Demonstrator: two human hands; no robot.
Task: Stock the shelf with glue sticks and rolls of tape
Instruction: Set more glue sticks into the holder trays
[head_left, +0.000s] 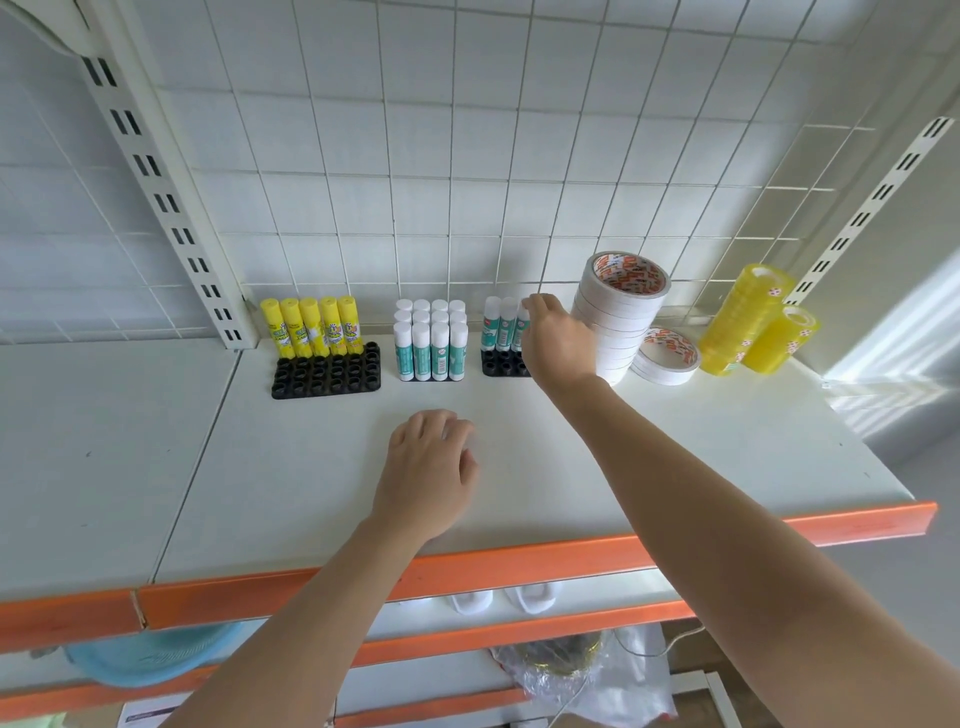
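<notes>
My right hand (558, 343) reaches to the back of the white shelf (311, 467) and pinches the top of a teal-and-white glue stick (521, 332) standing in a black holder tray (501, 364), beside two like it (498, 325). My left hand (428, 478) rests on the shelf in front, fingers loosely curled, with nothing seen in it. A full block of teal glue sticks (432, 343) stands to the left. Yellow glue sticks (310, 327) fill the back row of another black tray (326, 371).
A tall stack of white tape rolls (623, 306) stands just right of my right hand, with a short stack (667, 356) beside it. Two yellow stacks of clear tape (745, 319) lean at the far right. A wire grid backs the shelf; an orange strip (519, 564) edges its front.
</notes>
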